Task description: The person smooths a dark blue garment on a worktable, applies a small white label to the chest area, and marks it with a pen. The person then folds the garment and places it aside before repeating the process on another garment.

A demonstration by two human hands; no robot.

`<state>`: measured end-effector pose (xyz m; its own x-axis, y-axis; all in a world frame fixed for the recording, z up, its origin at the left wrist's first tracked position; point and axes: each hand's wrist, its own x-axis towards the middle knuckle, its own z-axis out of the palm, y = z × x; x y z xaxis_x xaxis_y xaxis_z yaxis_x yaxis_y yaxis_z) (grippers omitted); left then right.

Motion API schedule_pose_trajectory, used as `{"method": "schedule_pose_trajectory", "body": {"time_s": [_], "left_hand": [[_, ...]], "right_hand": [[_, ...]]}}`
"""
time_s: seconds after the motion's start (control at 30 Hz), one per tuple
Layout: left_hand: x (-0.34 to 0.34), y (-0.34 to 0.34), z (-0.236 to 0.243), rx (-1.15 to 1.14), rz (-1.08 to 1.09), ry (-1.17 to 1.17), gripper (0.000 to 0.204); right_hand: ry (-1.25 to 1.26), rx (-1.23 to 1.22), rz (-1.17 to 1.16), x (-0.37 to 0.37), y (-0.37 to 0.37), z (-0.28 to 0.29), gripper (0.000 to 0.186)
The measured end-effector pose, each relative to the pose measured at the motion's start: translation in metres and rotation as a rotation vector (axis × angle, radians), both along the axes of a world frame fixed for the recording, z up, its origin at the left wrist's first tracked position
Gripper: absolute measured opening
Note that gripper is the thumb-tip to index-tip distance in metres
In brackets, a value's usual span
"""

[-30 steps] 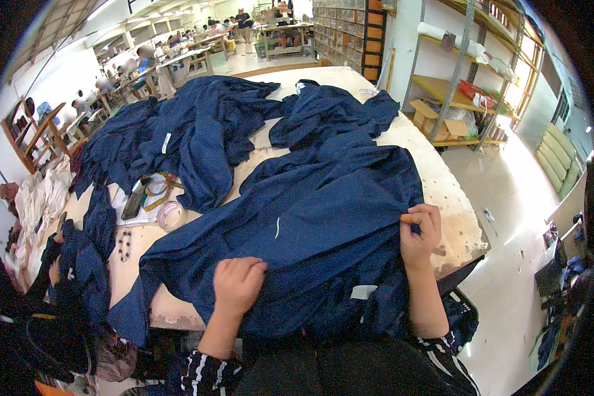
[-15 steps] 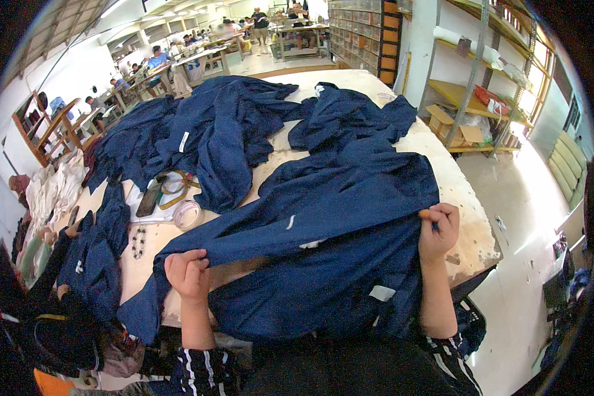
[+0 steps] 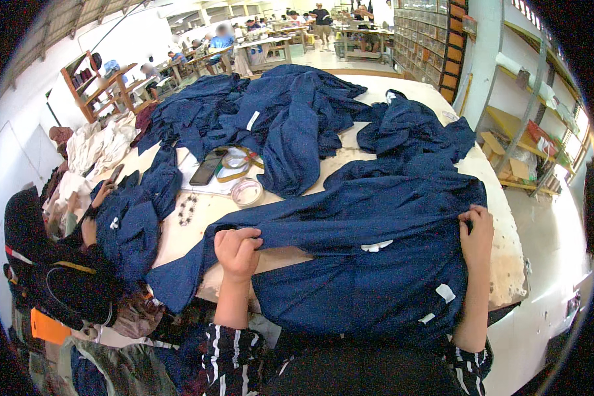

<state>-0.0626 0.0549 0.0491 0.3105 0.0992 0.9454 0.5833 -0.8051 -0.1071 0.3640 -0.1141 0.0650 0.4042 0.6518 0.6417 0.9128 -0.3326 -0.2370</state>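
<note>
A navy blue garment [image 3: 350,228] with white labels lies spread across the near part of the pale table, one long section stretched between my hands. My left hand [image 3: 237,254] has its fingers closed on the cloth at the left end of this section. At the right end, my right hand [image 3: 476,231] pinches the cloth by its edge. Below the stretched part, more of the garment hangs toward me, with a white label [image 3: 445,292] on it. I cannot make out whether anything small is also in my right fingers.
Piled navy garments [image 3: 290,109] cover the far side of the table [image 3: 290,264]. Left of centre lie a phone [image 3: 208,167], a yellow tape measure [image 3: 241,165], a tape roll [image 3: 247,192] and a beaded string [image 3: 187,210]. Another person [image 3: 59,264] sits at the left. Shelves [image 3: 521,132] stand at right.
The view has swung left, so everything sits further right in it. Both hands still hold the garment. An orange bit at my right fingertips earlier no longer shows, and a label between my hands is now covered.
</note>
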Motion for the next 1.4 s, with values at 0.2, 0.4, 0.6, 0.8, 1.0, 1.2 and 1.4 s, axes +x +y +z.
{"method": "schedule_pose_trajectory", "body": {"time_s": [0.2,0.4,0.6,0.8,1.0,1.2,1.4], "left_hand": [[0.019,-0.021,0.014,-0.076,-0.039,-0.018,0.013],[0.065,-0.042,0.031,-0.271,-0.157,0.088,0.019],[0.026,-0.031,0.018,-0.58,0.114,0.132,0.027],[0.013,-0.04,0.02,-0.597,0.165,0.102,0.03],[0.001,-0.043,0.037,-0.459,0.24,0.025,0.028],[-0.006,-0.04,0.047,-0.344,0.322,0.117,0.03],[-0.005,-0.03,0.03,-0.163,0.234,0.035,0.024]], "right_hand": [[0.07,-0.16,0.789,-0.118,0.045,0.053,0.045],[-0.222,-0.116,1.026,-0.174,0.074,0.025,0.039],[-0.24,0.238,0.587,-0.095,0.094,0.041,0.02],[0.253,0.508,0.268,-0.027,0.09,0.011,0.015],[0.325,0.658,0.167,0.021,0.081,-0.001,0.008],[0.384,0.774,0.05,0.049,0.074,-0.005,0.007],[0.5,0.89,-0.122,0.12,0.067,-0.039,0.011]]}}
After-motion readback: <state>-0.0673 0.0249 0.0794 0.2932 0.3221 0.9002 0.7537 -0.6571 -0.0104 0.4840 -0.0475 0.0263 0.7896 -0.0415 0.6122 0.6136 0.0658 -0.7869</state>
